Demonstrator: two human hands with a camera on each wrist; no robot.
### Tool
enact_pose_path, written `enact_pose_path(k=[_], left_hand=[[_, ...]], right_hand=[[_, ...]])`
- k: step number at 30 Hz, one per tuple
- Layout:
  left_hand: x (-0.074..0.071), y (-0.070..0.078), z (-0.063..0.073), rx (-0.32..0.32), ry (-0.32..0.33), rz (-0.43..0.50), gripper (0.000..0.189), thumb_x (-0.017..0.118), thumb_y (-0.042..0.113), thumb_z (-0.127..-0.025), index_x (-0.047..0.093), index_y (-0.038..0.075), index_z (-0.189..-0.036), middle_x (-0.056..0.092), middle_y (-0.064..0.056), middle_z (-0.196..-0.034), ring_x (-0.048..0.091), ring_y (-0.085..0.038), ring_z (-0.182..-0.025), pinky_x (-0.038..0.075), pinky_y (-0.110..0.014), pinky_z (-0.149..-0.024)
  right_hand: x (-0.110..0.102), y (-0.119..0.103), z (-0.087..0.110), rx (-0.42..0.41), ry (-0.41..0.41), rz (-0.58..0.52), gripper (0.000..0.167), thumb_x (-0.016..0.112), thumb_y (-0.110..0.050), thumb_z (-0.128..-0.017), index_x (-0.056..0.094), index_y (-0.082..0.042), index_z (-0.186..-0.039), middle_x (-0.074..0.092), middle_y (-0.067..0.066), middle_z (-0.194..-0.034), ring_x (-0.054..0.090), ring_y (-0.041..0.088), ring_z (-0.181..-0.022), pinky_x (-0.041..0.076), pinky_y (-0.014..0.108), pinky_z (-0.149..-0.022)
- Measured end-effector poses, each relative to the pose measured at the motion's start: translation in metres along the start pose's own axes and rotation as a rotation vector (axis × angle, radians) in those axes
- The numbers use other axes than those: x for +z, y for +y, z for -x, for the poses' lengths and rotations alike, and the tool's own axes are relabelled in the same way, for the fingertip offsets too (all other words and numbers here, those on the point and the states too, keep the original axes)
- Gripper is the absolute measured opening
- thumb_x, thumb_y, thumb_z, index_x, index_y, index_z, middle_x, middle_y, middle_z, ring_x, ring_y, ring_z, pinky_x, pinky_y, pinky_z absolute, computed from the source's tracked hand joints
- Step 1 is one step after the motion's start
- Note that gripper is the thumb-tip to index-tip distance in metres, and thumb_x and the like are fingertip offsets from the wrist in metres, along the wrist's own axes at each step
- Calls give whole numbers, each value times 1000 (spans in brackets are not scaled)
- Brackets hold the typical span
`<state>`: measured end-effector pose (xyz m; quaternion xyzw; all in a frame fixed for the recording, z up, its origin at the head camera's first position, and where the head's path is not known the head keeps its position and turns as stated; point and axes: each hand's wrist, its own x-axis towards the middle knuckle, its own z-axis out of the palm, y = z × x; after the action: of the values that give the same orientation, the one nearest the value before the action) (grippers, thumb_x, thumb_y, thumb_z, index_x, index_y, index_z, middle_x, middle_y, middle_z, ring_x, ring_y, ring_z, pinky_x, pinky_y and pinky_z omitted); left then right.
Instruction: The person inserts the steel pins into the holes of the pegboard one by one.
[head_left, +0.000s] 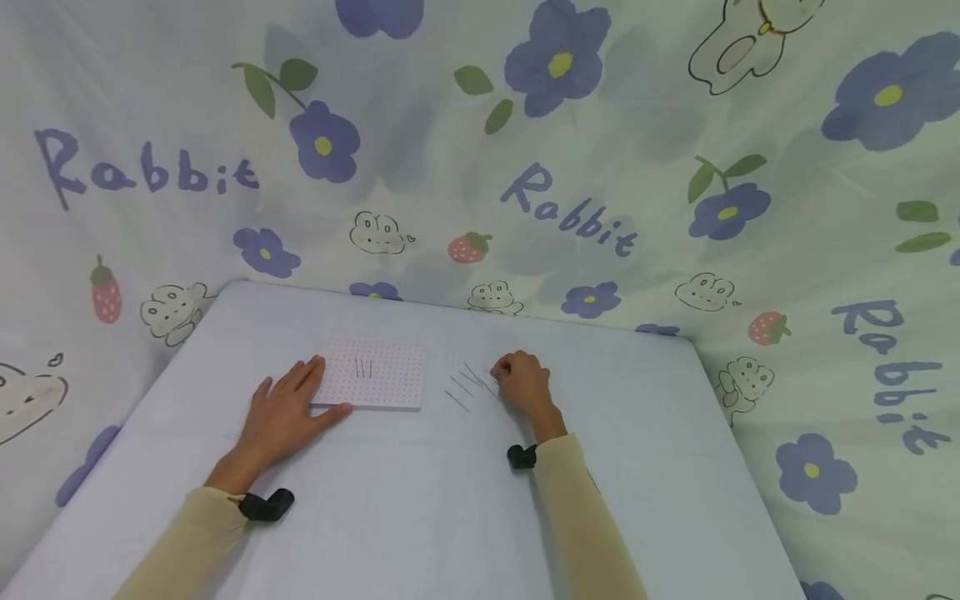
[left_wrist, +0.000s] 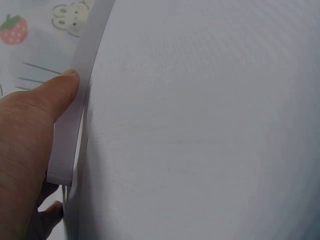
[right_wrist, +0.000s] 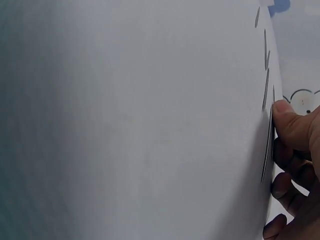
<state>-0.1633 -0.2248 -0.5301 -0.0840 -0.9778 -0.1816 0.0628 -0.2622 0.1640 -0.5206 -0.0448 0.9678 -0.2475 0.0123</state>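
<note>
A white board dotted with a grid of small marks [head_left: 397, 375] lies on the table, three thin dark needles [head_left: 363, 368] standing in it. My left hand [head_left: 288, 412] rests at the board's near left corner, its fingers stretched along the left side. In the left wrist view the thumb [left_wrist: 62, 90] presses the near edge of the board [left_wrist: 75, 130]. To the right of the board, my right hand [head_left: 523, 385] pinches a thin needle [right_wrist: 273, 95] between thumb and fingertips, low over the table. Several loose needles [head_left: 457, 402] lie slanted beside it.
The white-covered table [head_left: 420, 508] ends at a hanging cloth [head_left: 435, 167] printed with flowers and rabbits, which rises behind it and at the sides. Black wrist cameras [head_left: 267, 505] sit on both forearms.
</note>
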Motion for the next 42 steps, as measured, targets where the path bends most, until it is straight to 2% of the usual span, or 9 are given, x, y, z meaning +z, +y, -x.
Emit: enact_pose_path(k=[8, 13, 28, 35, 42], left_hand=[[0, 0, 1, -3, 2, 7, 101, 61, 66, -90, 31, -6, -154, 34, -27, -158, 29, -49, -144, 14, -74, -111], [0, 1, 1, -7, -6, 7, 101, 61, 66, -90, 31, -6, -154, 33, -27, -158, 28, -48, -144, 14, -74, -111], [-1, 0, 1, -5, 2, 15, 102, 61, 67, -90, 30, -6, -155, 32, -27, -158, 28, -49, -144, 12, -74, -111], [-2, 1, 0, -6, 4, 11, 102, 62, 67, -89, 30, -5, -155, 33, -26, -159, 28, -48, -145, 13, -74, -112], [-1, 0, 1, -13, -1, 19, 103, 61, 68, -89, 30, -6, -154, 33, -27, -158, 28, -49, -144, 13, -74, -111]], right_hand=[[1, -1, 2, -13, -6, 75, 14, 67, -21, -98, 74, -16, -87, 66, -1, -93, 62, 23, -94, 47, 57, -88], [1, -1, 4, -16, -10, 90, 14, 66, -21, -99, 73, -15, -88, 63, 0, -93, 61, 24, -95, 47, 59, -87], [0, -1, 4, -10, -12, 68, 14, 63, -17, -100, 72, -15, -89, 64, 0, -94, 60, 25, -95, 44, 60, -91], [-1, -2, 2, -2, -4, 55, 12, 65, -18, -99, 73, -14, -91, 66, 1, -94, 60, 24, -92, 44, 58, -89], [0, -6, 0, -19, 6, 22, 14, 61, -20, -102, 70, -12, -96, 65, 0, -90, 56, 22, -88, 44, 54, -86]])
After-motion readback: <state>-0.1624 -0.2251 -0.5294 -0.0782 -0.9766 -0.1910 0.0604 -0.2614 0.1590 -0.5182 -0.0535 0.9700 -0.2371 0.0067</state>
